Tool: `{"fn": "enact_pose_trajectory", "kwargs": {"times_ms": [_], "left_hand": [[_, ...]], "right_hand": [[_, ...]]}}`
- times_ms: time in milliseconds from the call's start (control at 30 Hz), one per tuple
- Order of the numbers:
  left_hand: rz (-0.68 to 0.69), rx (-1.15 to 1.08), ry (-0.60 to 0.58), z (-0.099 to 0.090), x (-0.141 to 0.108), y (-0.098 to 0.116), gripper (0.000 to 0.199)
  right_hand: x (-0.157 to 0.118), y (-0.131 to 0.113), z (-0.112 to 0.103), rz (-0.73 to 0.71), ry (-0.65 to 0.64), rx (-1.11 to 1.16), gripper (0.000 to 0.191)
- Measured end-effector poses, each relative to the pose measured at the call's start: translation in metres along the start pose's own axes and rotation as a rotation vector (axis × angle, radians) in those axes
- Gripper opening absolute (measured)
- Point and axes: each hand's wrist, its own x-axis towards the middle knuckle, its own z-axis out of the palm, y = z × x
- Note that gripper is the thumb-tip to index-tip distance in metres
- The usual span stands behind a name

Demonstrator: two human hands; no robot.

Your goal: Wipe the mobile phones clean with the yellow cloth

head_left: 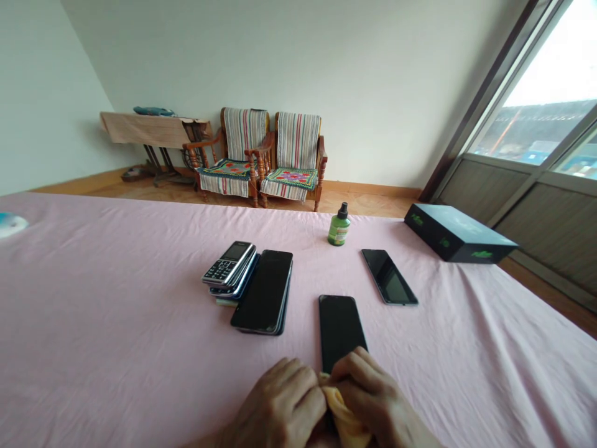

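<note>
At the bottom of the head view, my left hand point(284, 404) and my right hand point(373, 395) are close together, fingers curled. Between them is a bunched yellow cloth point(345, 420), gripped by both. Just beyond my knuckles a black smartphone point(341, 326) lies face up; its near end is hidden by my hands. To the left are stacked smartphones point(265, 292) and, beside and touching them, a pile of phones topped by a silver keypad phone point(228, 264). Another dark smartphone point(389, 278) rests to the right. A green spray bottle point(339, 227) with a black cap stands upright behind.
Everything lies on a wrinkled pink sheet point(116, 323). A black box with green lettering point(459, 233) sits at the far right. Past the sheet's edge stand two wooden chairs point(291, 155) and a cloth-covered table point(149, 127). A white and blue object point(12, 225) shows at far left.
</note>
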Motion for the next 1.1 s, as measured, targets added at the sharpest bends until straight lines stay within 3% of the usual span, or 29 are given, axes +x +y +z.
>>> {"fn": "enact_pose_trajectory", "kwargs": {"times_ms": [100, 167, 233, 333, 433, 567, 767, 933, 1000, 1100], "left_hand": [[-0.08, -0.037, -0.026, -0.006, 0.005, 0.001, 0.016], [-0.099, -0.082, -0.057, -0.008, 0.01, -0.002, 0.017], [-0.04, -0.117, -0.06, -0.004, 0.013, -0.009, 0.035], [0.177, -0.142, 0.092, 0.015, 0.009, -0.025, 0.047], [0.219, -0.1, 0.154, 0.034, 0.002, -0.036, 0.036], [0.25, -0.065, 0.156, 0.04, 0.0, -0.039, 0.031], [0.197, -0.137, 0.128, 0.036, -0.002, -0.036, 0.051], [0.084, -0.204, -0.05, 0.021, 0.003, -0.026, 0.039], [-0.014, -0.221, -0.156, 0.01, 0.007, -0.019, 0.042], [-0.137, -0.258, -0.199, 0.001, 0.011, -0.014, 0.052]], "right_hand": [[-0.005, -0.001, -0.003, -0.045, 0.036, 0.031, 0.022], [0.003, -0.001, -0.016, 0.003, 0.004, 0.067, 0.014], [0.019, 0.004, -0.033, 0.19, -0.054, 0.065, 0.016], [0.047, 0.024, -0.05, 0.312, 0.081, -0.018, 0.026], [0.063, 0.053, -0.047, 0.28, 0.16, -0.134, 0.032], [0.062, 0.073, -0.032, 0.223, 0.089, -0.163, 0.04], [0.041, 0.048, -0.034, 0.228, -0.039, -0.087, 0.046], [0.019, 0.016, -0.037, 0.206, -0.13, -0.033, 0.027], [0.007, 0.009, -0.032, 0.147, -0.159, -0.033, 0.018], [-0.011, 0.005, -0.022, 0.025, -0.124, -0.035, 0.015]]}}
